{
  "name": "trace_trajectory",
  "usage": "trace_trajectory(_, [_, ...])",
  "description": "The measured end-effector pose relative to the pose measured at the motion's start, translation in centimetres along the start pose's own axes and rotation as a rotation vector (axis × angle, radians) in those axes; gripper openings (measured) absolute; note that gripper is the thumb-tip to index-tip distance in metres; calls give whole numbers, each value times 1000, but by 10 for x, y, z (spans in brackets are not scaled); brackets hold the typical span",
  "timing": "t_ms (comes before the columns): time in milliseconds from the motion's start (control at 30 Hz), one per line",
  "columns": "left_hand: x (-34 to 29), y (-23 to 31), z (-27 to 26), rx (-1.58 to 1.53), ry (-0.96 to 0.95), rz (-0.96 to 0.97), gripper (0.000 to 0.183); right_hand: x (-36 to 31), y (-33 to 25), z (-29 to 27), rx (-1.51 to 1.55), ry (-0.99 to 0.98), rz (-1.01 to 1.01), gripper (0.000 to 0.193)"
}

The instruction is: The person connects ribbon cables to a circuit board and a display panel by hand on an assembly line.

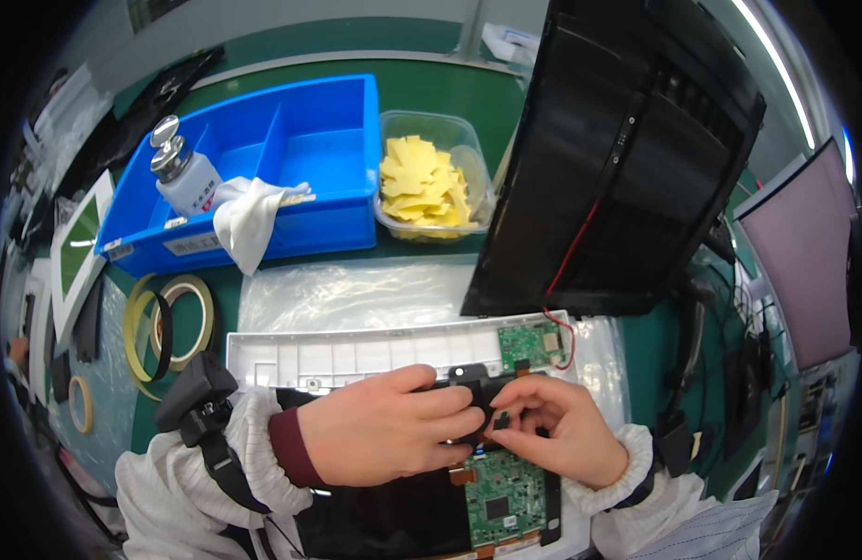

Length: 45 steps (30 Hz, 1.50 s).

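My left hand (389,425) and my right hand (552,425) meet over a small black part (478,397) at the top edge of a dark flat panel (384,518). The fingers of both hands pinch that black part, the left from the left side, the right from the right. Just below the hands lies a green circuit board (501,504) on the panel. A second, smaller green circuit board (532,343) sits above the right hand, joined by a red wire (569,257) to a tilted black back cover (627,159). A long white plastic frame (356,355) lies behind the hands.
A blue bin (300,140) holds a white dispenser bottle (184,173) and a white cloth (254,215). A clear tub (431,182) contains yellow pads. Yellow tape rolls (170,322) lie at the left. A clear plastic sheet (356,294) covers the green table. Cables hang at the right.
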State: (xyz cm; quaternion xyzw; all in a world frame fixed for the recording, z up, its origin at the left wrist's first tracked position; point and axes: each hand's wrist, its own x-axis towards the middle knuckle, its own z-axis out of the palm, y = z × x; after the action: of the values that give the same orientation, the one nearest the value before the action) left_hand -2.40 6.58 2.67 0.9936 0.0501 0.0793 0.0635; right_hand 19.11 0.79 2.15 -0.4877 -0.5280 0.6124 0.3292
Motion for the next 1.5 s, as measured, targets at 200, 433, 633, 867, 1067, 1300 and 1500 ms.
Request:
trace_trajectory(200, [-1, -2, 0, 30, -5, -32, 32, 2, 6, 1, 122, 30, -52, 25])
trace_trajectory(433, [4, 62, -21, -597, 242, 61, 36, 4, 7, 2, 156, 90, -124, 21])
trace_trajectory(633, [-7, 114, -38, -818, 249, -31, 24, 4, 7, -2, 121, 78, -147, 17])
trace_trajectory(867, [-9, 145, -61, -759, 571, 164, 18, 10, 12, -1, 106, 57, -176, 15])
trace_trajectory(1067, [-48, 169, -59, -396, 536, 287, 22, 12, 22, -1, 7, 77, -218, 14])
trace_trajectory(1300, [-57, 155, -64, -445, 699, -167, 33, 16, 35, -7, -403, 170, -385, 16])
trace_trajectory(1500, [-31, 112, -10, -406, 712, -610, 21, 15, 9, 14, -796, 195, -529, 22])
